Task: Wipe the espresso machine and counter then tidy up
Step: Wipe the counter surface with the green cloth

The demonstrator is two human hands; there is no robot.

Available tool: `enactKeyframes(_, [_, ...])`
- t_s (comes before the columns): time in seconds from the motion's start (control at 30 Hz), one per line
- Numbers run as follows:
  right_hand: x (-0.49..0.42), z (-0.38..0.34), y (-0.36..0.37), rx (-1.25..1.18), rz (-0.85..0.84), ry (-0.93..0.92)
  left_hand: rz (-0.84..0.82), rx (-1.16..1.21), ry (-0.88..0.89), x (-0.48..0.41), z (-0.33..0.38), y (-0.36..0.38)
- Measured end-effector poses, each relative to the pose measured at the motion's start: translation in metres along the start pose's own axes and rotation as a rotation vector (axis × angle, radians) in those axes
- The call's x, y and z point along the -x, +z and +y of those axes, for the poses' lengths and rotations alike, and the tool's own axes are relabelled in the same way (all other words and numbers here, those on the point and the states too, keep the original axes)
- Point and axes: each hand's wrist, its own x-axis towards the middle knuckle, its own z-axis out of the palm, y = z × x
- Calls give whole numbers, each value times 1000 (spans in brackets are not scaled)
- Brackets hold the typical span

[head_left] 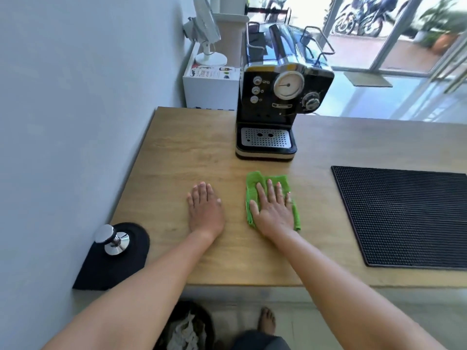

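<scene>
- Espresso machine (280,97): found upright at the far side of the wooden counter (192,152), drip tray (265,138) facing the person. Touched by neither hand.
- Green cloth (254,180): found flat on the counter, near the front of the machine but apart from it.
- Right hand (273,208): laid palm-down on the cloth, fingers straight and slightly spread. Pressed only; nothing curled round or pinched.
- Left hand (204,208): laid flat on bare wood just beside the cloth, fingers straight and together. Held nothing.
- Judged as the counter-wiping step; machine body and tidying judged not yet done.
- Flagged possible bunching or slipping of the cloth under a fast stroke, owing to a flat-palm hold with no grip; likely result, missed bands of counter.
- Flagged possible knock to the steel tamper (112,239) on its black tamping mat (121,269) at the near left corner, given a wide leftward sweep; judged heavy and top-loaded, so prone to toppling and rolling toward the edge.
- Flagged possible snag on the ribbed bar mat (404,215) to the right, with dirt pushed under its edge, given a sweep carried too far that way.
- Flagged possible bump to the drip tray from a long forward stroke.
- Could not tell whether wet or dry cloth; if wet, risk of streaks on wood.
</scene>
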Motion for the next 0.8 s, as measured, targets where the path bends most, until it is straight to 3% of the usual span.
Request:
enactKeyframes(0.13, [71, -15, 16, 45, -52, -458, 39, -42, -7, -5, 6, -2])
enactKeyframes(0.2, [103, 18, 22, 71, -13, -546, 61, -58, 33, -11, 12, -2])
enactKeyframes(0.27, [112, 70, 22, 84, 24, -474, 69, -77, 81, -15, 27, -1])
enactKeyframes(0.37, [86, 122, 8, 46, 41, -182, 41, -66, 140, -22, 49, 4])
enactKeyframes(0.47, [36, 115, -3, 2, 16, 116, 9, -42, 167, -24, 65, 10])
enactKeyframes(0.53, [13, 93, -5, -38, 16, 181, 33, -58, 167, -24, 70, 16])
enactKeyframes(0.6, [10, 72, -4, -40, 7, 101, 80, -78, 157, -26, 70, 22])
enactKeyframes(0.67, [32, 62, 1, -42, -5, -104, 95, -80, 156, -27, 70, 25])
enactKeyframes(0.8, [99, 97, 16, 57, 54, -458, 118, -90, 162, -27, 69, 27])
